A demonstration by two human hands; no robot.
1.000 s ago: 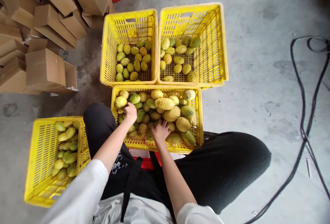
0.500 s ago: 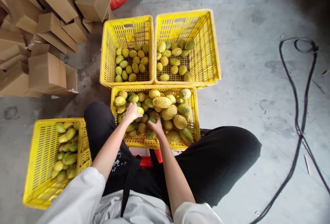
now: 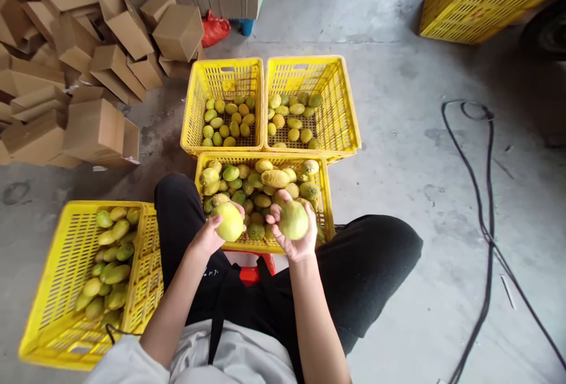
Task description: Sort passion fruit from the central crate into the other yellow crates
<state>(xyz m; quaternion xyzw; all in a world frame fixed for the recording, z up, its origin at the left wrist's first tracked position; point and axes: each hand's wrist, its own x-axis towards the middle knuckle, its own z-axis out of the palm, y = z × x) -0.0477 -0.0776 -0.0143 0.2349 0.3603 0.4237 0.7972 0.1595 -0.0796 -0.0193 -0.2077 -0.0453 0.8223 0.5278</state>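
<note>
My left hand (image 3: 211, 235) is wrapped around a smooth yellow-green, papaya-like fruit (image 3: 229, 222), raised above the near edge of the front crate. Level with it, my right hand (image 3: 301, 246), palm up, holds a second yellow-green fruit (image 3: 294, 220), its fingers curled around the far side. Below both hands stands the yellow front crate (image 3: 328, 195), filled with green and yellow fruits of mixed size. Among them lies a long, bumpy yellow fruit (image 3: 275, 179). The held fruits and my hands cover part of this pile.
Beyond the front crate stand a left back crate (image 3: 226, 70) and a right back crate (image 3: 347, 104), each with fruits on the bottom. Another crate (image 3: 48, 284) with longer fruits is by my left leg. Cardboard boxes (image 3: 95, 130) pile up left; a black cable (image 3: 489, 195) lies right.
Both hands have come up out of the front crate toward me, each lifting a fruit from the pile. The view has tilted up, showing more of the far floor.
</note>
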